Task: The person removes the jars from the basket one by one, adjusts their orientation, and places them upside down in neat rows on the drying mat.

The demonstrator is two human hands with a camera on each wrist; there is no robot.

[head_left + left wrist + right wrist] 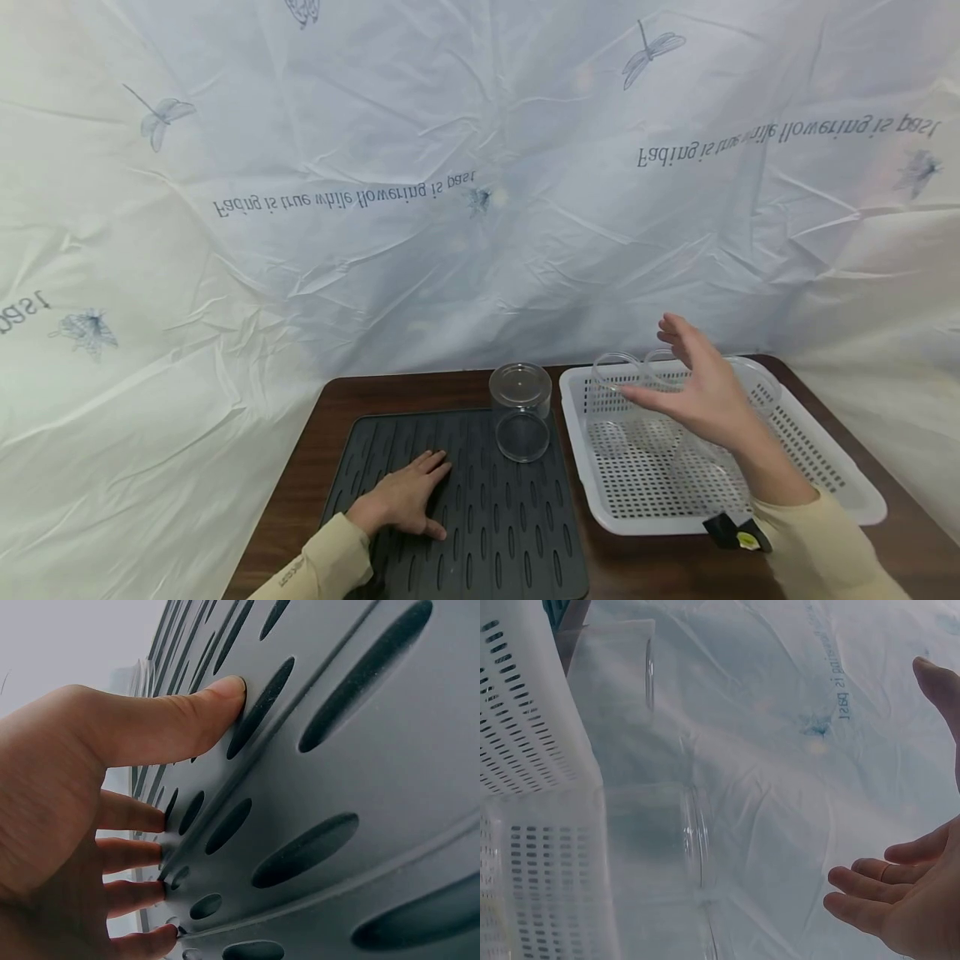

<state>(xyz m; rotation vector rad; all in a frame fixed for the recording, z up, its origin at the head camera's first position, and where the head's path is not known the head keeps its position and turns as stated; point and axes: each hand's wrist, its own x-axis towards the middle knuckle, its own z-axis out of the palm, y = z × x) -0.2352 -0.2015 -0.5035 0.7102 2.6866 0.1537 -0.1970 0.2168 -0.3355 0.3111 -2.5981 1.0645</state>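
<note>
The left hand (pixel 405 498) rests on a dark grey ribbed mat (pixel 495 525), fingers spread; in the left wrist view the thumb and fingertips of this hand (pixel 127 787) touch the slotted mat (pixel 315 787). A clear cylindrical container (pixel 521 408) stands on the mat's back right part. Over the white perforated basket (pixel 600 500), the right hand (pixel 708 396) is raised with thumb and fingers apart, holding nothing. Several clear containers stand in the basket, partly behind this hand. The right wrist view shows the hand (pixel 907 892) apart from a clear container (pixel 649 840) and the basket (pixel 555 862).
Mat and basket lie side by side on a dark brown wooden table (pixel 300 483). A whitish sheet (pixel 450 275) with printed insects and upside-down lettering hangs behind the table. A black item with a yellow spot (pixel 747 540) is by the right sleeve.
</note>
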